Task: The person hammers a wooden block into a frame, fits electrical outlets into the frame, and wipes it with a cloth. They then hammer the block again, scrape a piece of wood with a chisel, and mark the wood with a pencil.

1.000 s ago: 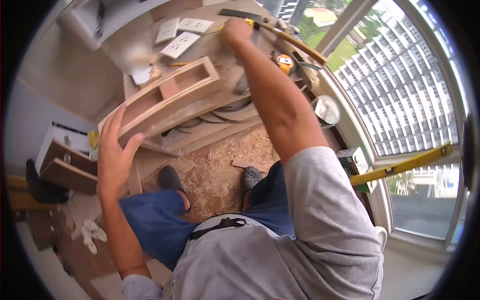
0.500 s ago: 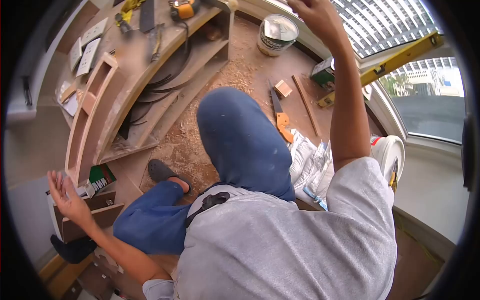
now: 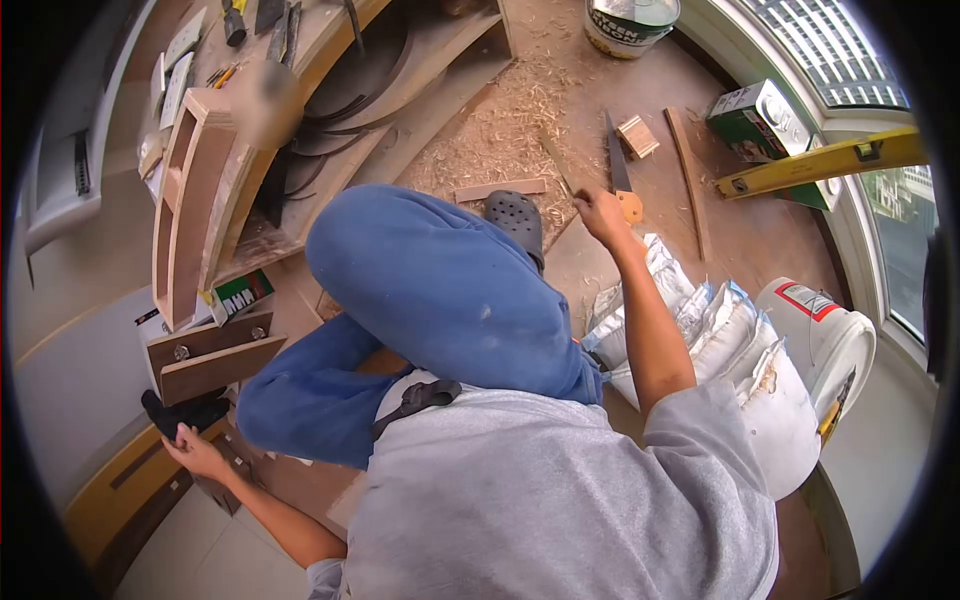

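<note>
My right hand (image 3: pixel 603 218) is closed in front of my raised knee, above the floor. A thin, light-brown strip (image 3: pixel 556 160) runs up and left from its fingertips. Just beyond this hand lies a handsaw (image 3: pixel 616 150) with an orange handle, beside a small wood block (image 3: pixel 637 137). Low on the left, my left hand (image 3: pixel 198 454) is held out with thumb and fingers apart, nothing in them. Its fingertips are right by a crumpled black item (image 3: pixel 185 412) below a brown drawer-like box (image 3: pixel 215 358).
A curved wooden frame (image 3: pixel 180 215) leans by the workbench at left. Wood shavings (image 3: pixel 490 125) cover the floor. White sacks (image 3: pixel 735 345) and a white bucket (image 3: pixel 840 340) stand at right. A yellow level (image 3: pixel 820 165) leans near the window, by a green-and-white can (image 3: pixel 750 120).
My right hand has come down from the top edge toward the floor near the saw. My left hand has lowered toward the black item. The view and my legs have shifted.
</note>
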A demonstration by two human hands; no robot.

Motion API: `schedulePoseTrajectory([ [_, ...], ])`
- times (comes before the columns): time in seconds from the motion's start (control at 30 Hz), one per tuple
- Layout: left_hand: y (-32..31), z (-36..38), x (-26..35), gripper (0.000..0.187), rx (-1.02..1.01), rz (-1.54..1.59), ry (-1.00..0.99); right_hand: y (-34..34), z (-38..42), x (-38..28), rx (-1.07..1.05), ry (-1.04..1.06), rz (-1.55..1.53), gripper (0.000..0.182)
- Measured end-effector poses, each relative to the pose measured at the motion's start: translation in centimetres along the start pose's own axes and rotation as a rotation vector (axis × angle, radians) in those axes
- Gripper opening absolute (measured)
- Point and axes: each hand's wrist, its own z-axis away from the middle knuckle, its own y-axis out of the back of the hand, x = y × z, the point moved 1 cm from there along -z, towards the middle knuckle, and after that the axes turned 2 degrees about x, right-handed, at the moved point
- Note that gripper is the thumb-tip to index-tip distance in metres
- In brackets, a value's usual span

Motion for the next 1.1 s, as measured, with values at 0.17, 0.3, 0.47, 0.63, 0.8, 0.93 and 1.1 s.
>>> schedulePoseTrajectory([
  [0.17,5.0,5.2,-5.4,0.077,0.099,-0.03,0.322,-5.0,-5.8,-4.2,-0.126,0.2,0.353,0.025],
  [0.3,8.4,9.2,-7.2,0.083,0.141,-0.031,0.457,-7.4,-6.7,-4.4,-0.163,0.237,0.389,0.024],
  [0.47,8.0,10.9,-12.1,0.091,0.161,-0.013,0.599,-5.6,-6.4,-3.2,0.016,0.314,0.44,0.023],
  [0.63,3.2,11.8,-11.3,0.089,0.119,0.077,0.688,-4.2,-5.9,-2.5,-0.276,0.222,0.413,0.026],
  [0.8,-0.2,13.4,-12.4,0.085,0.045,0.269,0.715,-7.3,-5.9,-2.9,-0.16,0.216,0.353,0.03],
  [0.93,1.2,14.9,-12.2,0.085,0.037,0.176,0.717,-7.7,-7.4,-3.6,-0.092,0.275,0.412,0.024],
  [1.1,3.9,12.9,-11.5,0.082,0.198,0.169,0.518,-0.4,-11.7,-5.6,-0.104,0.411,0.137,0.025],
])
